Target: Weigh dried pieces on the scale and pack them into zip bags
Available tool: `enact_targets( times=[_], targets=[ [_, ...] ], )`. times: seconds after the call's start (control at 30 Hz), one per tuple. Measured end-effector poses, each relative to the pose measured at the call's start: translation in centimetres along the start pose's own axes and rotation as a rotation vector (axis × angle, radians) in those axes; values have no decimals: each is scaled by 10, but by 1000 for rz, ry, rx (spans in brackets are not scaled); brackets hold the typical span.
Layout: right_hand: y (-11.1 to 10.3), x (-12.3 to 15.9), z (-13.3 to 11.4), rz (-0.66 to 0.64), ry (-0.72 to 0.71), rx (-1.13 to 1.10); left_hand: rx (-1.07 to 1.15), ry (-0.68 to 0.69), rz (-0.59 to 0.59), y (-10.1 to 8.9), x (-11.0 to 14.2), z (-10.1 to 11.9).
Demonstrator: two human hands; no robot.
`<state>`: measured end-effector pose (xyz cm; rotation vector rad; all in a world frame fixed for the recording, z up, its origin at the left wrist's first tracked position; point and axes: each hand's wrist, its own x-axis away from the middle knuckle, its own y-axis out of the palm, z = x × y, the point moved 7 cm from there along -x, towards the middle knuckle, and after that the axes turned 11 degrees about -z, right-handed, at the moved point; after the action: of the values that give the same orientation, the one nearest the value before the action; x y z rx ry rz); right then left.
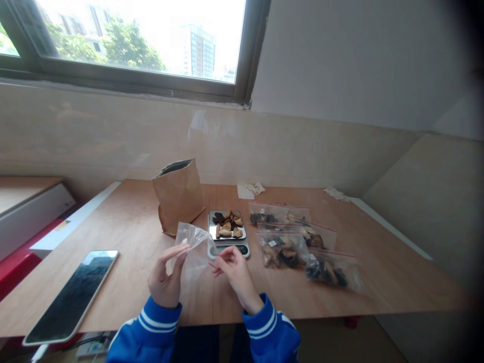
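Observation:
Between my two hands hangs a clear zip bag (194, 252) with a red strip at its right side; no contents show in it. My left hand (166, 280) pinches the bag's left side, thumb and fingers on the plastic. At the other side, my right hand (235, 272) is closed on the bag near the red strip. Just beyond my hands sits a small digital scale (244, 250), partly hidden by the bag and my right fingers. Pieces of dried mushroom (227, 229), pale brown and dark, lie on its metal plate.
An open brown paper bag (179, 194) stands behind the scale's left side. Several filled zip bags (283, 252) lie overlapping on the right. A phone (75, 295) with a cable plugged in rests at the left edge. Crumpled tissue (255, 188) lies by the wall.

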<state>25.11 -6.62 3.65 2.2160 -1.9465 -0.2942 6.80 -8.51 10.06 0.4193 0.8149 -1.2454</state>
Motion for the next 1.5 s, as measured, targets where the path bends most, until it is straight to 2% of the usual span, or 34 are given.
enact_targets(
  times=[0.13,0.2,0.3,0.43,0.53,0.7,0.97,1.13,1.3,1.5],
  targets=[
    [-25,3,-27,-46,-104,164,10,-145,157,8,-8,-23],
    [-45,1,-40,23,-187,366,9,-172,191,16,-18,-31],
    [-68,-9,-53,127,-301,698,3,-137,228,28,-32,-40],
    [-75,-35,-52,56,-375,1011,0,-90,180,42,-39,-57],
    [-74,-55,-42,-39,-365,1121,-7,-106,208,41,-32,-68],
    [-78,-72,-27,-87,-346,1176,-8,-174,236,39,-22,-74],
    [-73,-62,-33,-54,-384,1188,11,-231,191,42,-19,-78],
    [-73,-64,-37,-6,-359,1234,14,-201,163,43,-19,-73],
    [-73,-72,-37,-46,-359,1248,34,-208,141,47,-18,-75],
    [-75,-72,-39,-32,-359,1154,38,-196,149,46,-17,-79]
  ],
)
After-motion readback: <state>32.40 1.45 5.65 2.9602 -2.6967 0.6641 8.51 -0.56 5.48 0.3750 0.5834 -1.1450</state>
